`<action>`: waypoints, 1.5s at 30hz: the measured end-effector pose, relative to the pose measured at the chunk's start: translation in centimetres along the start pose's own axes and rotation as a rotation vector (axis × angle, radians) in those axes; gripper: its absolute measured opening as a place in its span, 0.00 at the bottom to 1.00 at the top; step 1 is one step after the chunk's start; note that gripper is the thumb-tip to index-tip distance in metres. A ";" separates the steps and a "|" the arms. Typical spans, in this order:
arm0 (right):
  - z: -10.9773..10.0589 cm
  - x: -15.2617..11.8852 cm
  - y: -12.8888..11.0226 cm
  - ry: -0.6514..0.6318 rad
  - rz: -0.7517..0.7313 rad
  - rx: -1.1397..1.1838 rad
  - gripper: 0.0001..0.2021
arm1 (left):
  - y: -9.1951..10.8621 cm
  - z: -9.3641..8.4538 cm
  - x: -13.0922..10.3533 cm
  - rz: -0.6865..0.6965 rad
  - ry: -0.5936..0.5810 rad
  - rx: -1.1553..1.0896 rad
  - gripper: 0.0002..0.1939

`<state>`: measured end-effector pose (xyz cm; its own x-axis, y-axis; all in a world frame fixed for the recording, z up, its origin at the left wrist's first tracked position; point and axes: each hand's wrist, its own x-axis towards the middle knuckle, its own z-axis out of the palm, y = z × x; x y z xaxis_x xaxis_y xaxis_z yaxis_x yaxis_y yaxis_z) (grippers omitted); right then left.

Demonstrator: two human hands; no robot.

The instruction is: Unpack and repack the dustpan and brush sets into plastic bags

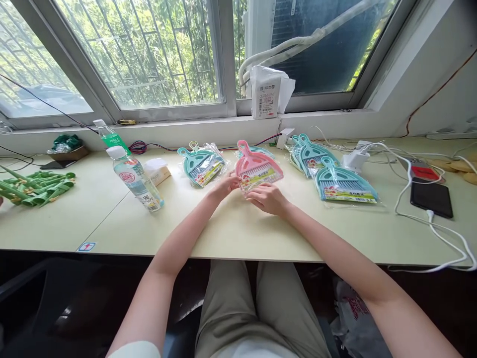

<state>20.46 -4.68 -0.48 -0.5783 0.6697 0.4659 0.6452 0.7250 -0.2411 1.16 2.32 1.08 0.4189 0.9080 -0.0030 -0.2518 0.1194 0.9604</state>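
Observation:
A pink dustpan-and-brush set in a clear bag is tilted up over the table between my hands, its printed label facing me. Closed on the lower left edge of the bag is my left hand. My right hand grips the bottom edge, fingers bent against the plastic. Partly hidden behind the pink set lies a teal set. Another bagged teal dustpan set rests left of my hands. To the right are a teal stack and a nearer teal set.
Two bottles, one clear-labelled and one green-labelled, stand left beside a tissue box. Green woven strips lie far left. At right are white cables, a charger and a black phone. A tissue pack stands on the sill.

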 end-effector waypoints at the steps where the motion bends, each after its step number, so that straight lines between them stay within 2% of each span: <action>1: -0.1 0.0 0.2 0.044 0.061 0.027 0.20 | 0.2 -0.1 -0.1 0.045 -0.004 -0.013 0.21; 4: -0.1 0.2 1.5 0.222 0.322 0.300 0.29 | 0.6 -0.3 -0.1 0.140 -0.005 -0.012 0.26; 6: -0.1 0.4 2.4 0.331 0.481 0.602 0.28 | 0.7 -0.5 -0.2 0.154 -0.009 0.014 0.28; 8: 0.0 0.5 3.3 0.420 0.571 0.878 0.26 | 0.7 -0.5 -0.3 0.134 -0.032 0.046 0.30; 10: 0.0 0.5 3.8 0.493 0.614 1.045 0.27 | 0.7 -0.5 -0.6 0.101 -0.076 0.081 0.32; 14: 0.3 0.5 4.3 0.584 0.675 1.175 0.28 | 1.0 -0.6 -1.3 0.035 -0.176 0.133 0.29; 16: 0.5 0.5 4.3 0.600 0.689 1.206 0.30 | 1.1 -0.7 -1.4 0.025 -0.175 0.124 0.28; 18: 0.4 0.5 4.2 0.607 0.682 1.229 0.31 | 0.9 -0.8 -1.0 0.051 -0.118 0.101 0.29; 20: 0.1 0.5 4.1 0.612 0.678 1.252 0.30 | 0.8 -1.0 -0.2 0.094 0.005 0.076 0.27; 23: -0.6 0.5 4.1 0.598 0.695 1.259 0.29 | 1.3 -2.1 1.1 0.139 0.295 0.013 0.21; 25: -0.8 0.4 4.4 0.590 0.716 1.251 0.28 | 2.4 -3.8 1.4 0.199 0.499 -0.055 0.21; 28: -0.7 0.1 5.1 0.614 0.749 1.257 0.26 | 4.3 -7.5 0.6 0.296 0.851 -0.047 0.26; 29: -0.5 0.0 5.3 0.629 0.757 1.266 0.25 | 4.8 -8.8 0.0 0.291 1.010 0.030 0.24; 31: -0.2 -0.1 5.6 0.658 0.767 1.280 0.23 | 5.4 -10.7 -1.3 0.335 1.297 0.335 0.19; 32: 0.0 -0.2 5.7 0.667 0.768 1.285 0.22 | 5.6 -11.2 -1.9 0.374 1.400 0.514 0.21; 33: 0.1 -0.2 5.7 0.671 0.768 1.289 0.21 | 5.6 -11.3 -2.4 0.419 1.456 0.685 0.26; 34: 0.2 -0.2 5.7 0.670 0.768 1.291 0.20 | 5.6 -11.0 -2.6 0.464 1.462 0.828 0.29; 35: 0.3 -0.2 5.7 0.665 0.767 1.295 0.19 | 5.5 -10.3 -2.8 0.504 1.417 0.935 0.30; 37: 0.4 -0.1 5.5 0.653 0.758 1.318 0.19 | 5.2 -8.3 -2.4 0.535 1.184 1.031 0.24; 39: 0.5 0.0 5.3 0.652 0.740 1.354 0.18 | 4.5 -5.7 -1.7 0.447 0.789 0.990 0.18; 42: 0.4 0.0 5.3 0.638 0.723 1.388 0.17 | 2.7 -2.2 -0.9 0.089 0.040 0.725 0.27; 43: 0.3 0.0 5.3 0.618 0.727 1.386 0.17 | 2.0 -1.3 -0.7 0.029 -0.109 0.622 0.29; 44: 0.2 0.0 5.5 0.585 0.735 1.380 0.16 | 1.3 -0.6 -0.7 0.017 -0.168 0.526 0.29; 45: 0.0 0.0 5.6 0.541 0.741 1.372 0.16 | 0.7 -0.1 -0.6 0.031 -0.156 0.451 0.27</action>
<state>24.10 -0.58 -1.81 0.0547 0.9962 0.0671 -0.3811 0.0829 -0.9208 0.65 1.87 1.78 0.5519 0.8331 0.0361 0.1227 -0.1240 0.9847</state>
